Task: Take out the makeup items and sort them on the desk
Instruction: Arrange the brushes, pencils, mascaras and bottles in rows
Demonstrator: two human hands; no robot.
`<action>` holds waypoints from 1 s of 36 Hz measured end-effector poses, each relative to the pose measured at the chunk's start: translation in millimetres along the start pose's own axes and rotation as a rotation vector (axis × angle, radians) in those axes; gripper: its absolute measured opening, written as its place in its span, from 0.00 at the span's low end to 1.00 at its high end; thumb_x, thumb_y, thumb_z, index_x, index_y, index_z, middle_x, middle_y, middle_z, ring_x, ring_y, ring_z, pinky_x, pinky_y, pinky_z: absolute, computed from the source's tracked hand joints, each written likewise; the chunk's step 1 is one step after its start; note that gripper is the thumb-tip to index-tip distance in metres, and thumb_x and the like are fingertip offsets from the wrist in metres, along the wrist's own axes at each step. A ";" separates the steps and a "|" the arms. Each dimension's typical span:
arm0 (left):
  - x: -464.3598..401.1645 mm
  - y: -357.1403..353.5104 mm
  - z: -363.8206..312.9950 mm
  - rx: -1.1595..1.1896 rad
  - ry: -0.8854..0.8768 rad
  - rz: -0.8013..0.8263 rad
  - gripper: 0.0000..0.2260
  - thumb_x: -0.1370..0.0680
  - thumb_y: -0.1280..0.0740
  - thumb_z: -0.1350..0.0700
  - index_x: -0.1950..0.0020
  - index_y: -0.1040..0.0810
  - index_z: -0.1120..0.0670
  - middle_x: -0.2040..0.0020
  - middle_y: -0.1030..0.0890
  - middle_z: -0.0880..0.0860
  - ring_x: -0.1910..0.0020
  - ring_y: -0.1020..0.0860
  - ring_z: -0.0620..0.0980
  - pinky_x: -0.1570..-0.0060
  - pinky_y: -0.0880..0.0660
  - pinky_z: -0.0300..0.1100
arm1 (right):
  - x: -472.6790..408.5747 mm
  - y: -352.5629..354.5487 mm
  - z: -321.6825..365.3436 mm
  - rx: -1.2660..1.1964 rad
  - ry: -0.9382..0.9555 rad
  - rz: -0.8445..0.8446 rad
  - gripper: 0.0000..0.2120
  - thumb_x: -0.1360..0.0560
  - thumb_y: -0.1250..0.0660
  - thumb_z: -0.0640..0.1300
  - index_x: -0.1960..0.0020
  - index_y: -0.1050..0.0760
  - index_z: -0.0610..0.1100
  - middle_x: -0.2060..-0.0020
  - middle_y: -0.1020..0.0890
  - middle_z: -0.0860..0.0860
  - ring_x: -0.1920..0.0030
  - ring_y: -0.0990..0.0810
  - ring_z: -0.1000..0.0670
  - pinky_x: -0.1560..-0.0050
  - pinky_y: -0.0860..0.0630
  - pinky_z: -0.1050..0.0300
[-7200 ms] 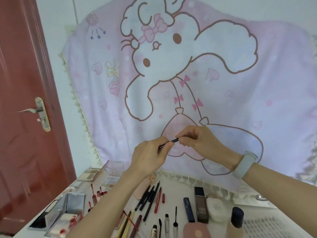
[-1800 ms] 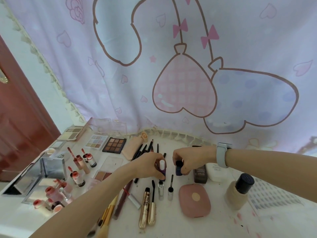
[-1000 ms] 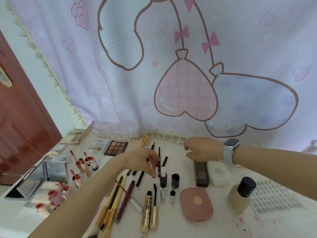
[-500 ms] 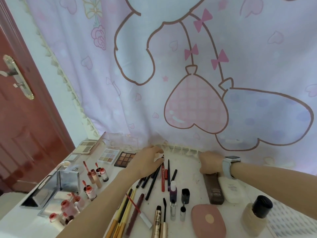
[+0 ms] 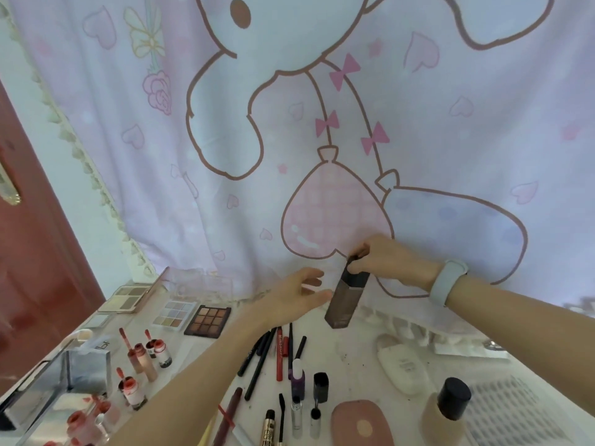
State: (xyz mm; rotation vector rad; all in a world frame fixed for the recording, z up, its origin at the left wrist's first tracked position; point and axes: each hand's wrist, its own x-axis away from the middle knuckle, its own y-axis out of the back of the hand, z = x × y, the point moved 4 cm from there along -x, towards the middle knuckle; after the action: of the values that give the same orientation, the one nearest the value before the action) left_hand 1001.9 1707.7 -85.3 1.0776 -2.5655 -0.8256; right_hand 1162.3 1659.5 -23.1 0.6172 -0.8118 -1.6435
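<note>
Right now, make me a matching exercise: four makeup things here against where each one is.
Things:
1. dark brown bottle
2. pink compact
3. brown eyeshadow palette
4. white tube

Places:
A. lying on the desk between the pencils and the black-capped foundation bottle
B. held up off the desk by the right hand
C. flat at the near edge, below the small black-capped bottle
D. at the back, just right of the pastel palette

Pairs: 1-B, 2-C, 3-D, 4-A
</note>
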 end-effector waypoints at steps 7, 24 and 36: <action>-8.4 -1.6 -39.3 -0.033 -0.211 -0.226 0.12 0.21 0.36 0.49 0.41 0.31 0.52 0.60 0.23 0.51 0.62 0.22 0.51 0.65 0.28 0.41 | 11.0 17.9 30.9 -0.410 0.082 -0.068 0.01 0.28 0.30 0.41 0.57 0.23 0.45 0.57 0.18 0.46 0.53 0.21 0.49 0.57 0.25 0.62; 2.7 18.7 -39.5 -0.162 -0.216 -0.311 0.13 0.25 0.33 0.44 0.47 0.26 0.50 0.68 0.26 0.50 0.71 0.27 0.48 0.63 0.23 0.50 | 17.4 7.9 38.4 -0.268 0.215 -0.007 0.02 0.23 0.35 0.44 0.51 0.26 0.47 0.58 0.22 0.54 0.55 0.24 0.56 0.54 0.29 0.66; 6.0 16.4 -37.9 -0.291 -0.226 -0.300 0.09 0.22 0.38 0.48 0.48 0.30 0.53 0.66 0.25 0.50 0.67 0.24 0.50 0.64 0.25 0.48 | 13.1 5.4 36.6 -0.341 0.244 -0.049 0.03 0.24 0.34 0.45 0.51 0.25 0.48 0.55 0.21 0.52 0.54 0.24 0.53 0.58 0.29 0.67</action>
State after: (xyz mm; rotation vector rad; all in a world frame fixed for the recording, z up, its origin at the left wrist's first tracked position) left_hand 1004.0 1697.2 -45.0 1.3573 -2.3778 -1.4199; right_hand 1134.9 1653.0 4.2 0.5830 -0.3316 -1.6624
